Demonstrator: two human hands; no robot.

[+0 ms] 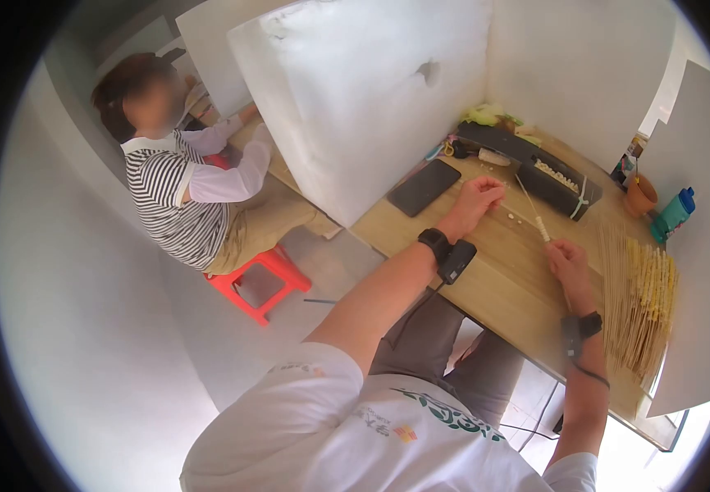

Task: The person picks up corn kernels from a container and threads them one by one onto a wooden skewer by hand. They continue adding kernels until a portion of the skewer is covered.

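Observation:
My right hand is closed on the lower end of a thin stick. Small white pieces are threaded on the stick just above my fingertips. The stick's bare upper end slants up to the left. My left hand is over the table, left of the stick, its fingertips pinched together; whatever they hold is too small to make out. A few loose white pieces lie on the table between my hands. Beyond them stands a long black box with more white pieces at its right end.
Many sticks bearing yellowish pieces lie at the right of the wooden table. A dark phone rests at the left. A terracotta pot and teal bottle stand behind right. Past a white partition, another person sits.

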